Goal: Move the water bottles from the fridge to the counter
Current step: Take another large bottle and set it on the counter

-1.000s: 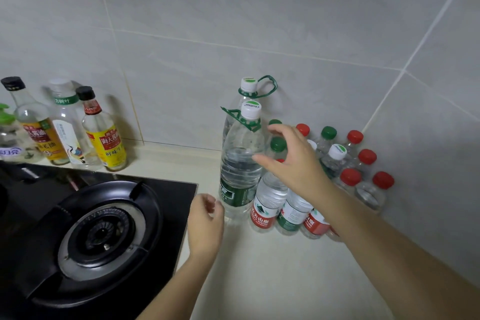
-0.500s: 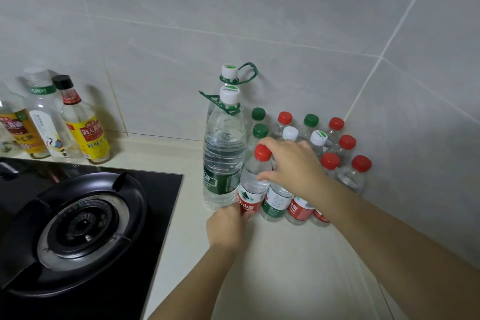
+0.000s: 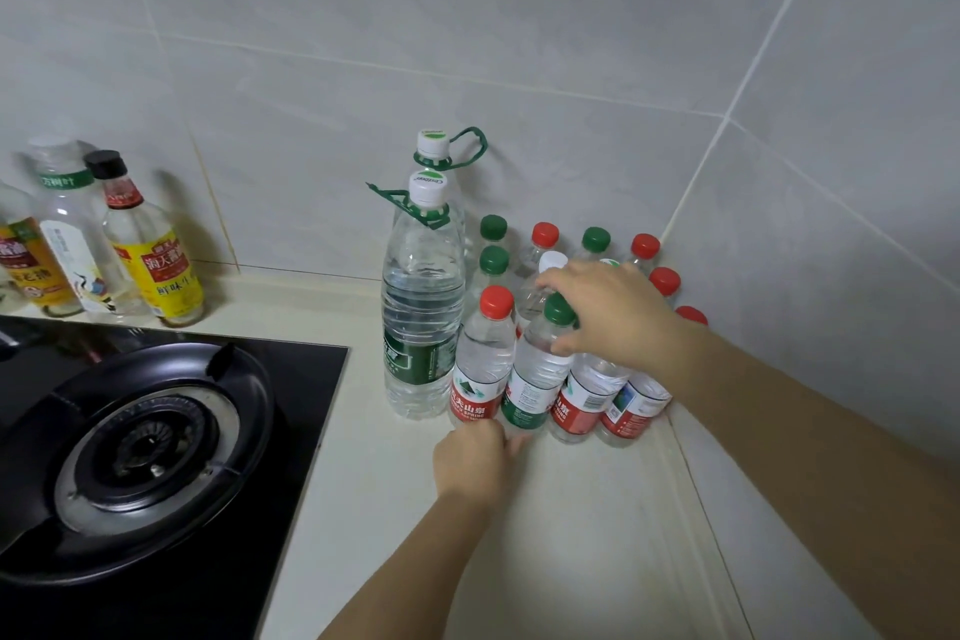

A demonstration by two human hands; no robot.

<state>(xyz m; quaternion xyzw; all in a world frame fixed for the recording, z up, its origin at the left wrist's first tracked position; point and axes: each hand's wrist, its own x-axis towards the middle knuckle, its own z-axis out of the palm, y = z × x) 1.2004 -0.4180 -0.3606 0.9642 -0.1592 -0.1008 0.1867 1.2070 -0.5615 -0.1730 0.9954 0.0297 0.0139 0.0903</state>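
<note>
Green-capped bottle (image 3: 537,369) — right hand (image 3: 613,312) grips its neck; left hand (image 3: 475,463) curled at its base.

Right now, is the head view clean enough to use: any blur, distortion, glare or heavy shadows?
Head view: wide-angle bending curves the grey wall tiles' grout lines; the clear condiment bottles at far left look soft and smeared; the small plastic water bottles and both hands stay sharp; lighting is even and soft, with faint shadows and mild sheen on the black glass hob.

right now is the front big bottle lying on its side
No, the big bottle stands upright on the counter, white cap up, just left of the small red-capped bottle.
</note>
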